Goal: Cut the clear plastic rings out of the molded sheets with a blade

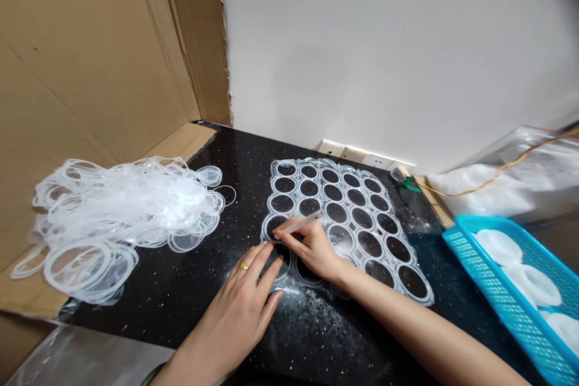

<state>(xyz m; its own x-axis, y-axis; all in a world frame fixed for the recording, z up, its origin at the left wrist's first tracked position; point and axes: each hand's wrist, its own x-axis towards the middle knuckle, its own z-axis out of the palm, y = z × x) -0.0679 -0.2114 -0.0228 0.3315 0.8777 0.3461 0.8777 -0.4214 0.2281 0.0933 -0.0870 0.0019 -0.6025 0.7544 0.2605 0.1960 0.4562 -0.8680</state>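
Observation:
A clear plastic sheet (357, 205) with rows of round holes lies on the black speckled counter (181, 289). My right hand (314, 248) is closed around a thin pale pen-like tool (301, 224), its tip at a hole on the sheet's near-left edge. My left hand (246, 301), with a gold ring, lies flat with fingers stretched out, pressing the sheet's near-left corner beside the tool tip.
A heap of clear plastic rings and discs (122, 217) lies at the left on cardboard (90, 60). A blue mesh basket (520, 289) with white round pieces stands at the right. Behind it are plastic bags (506, 181) and an orange wire (506, 175). Wall sockets (357, 154) are behind.

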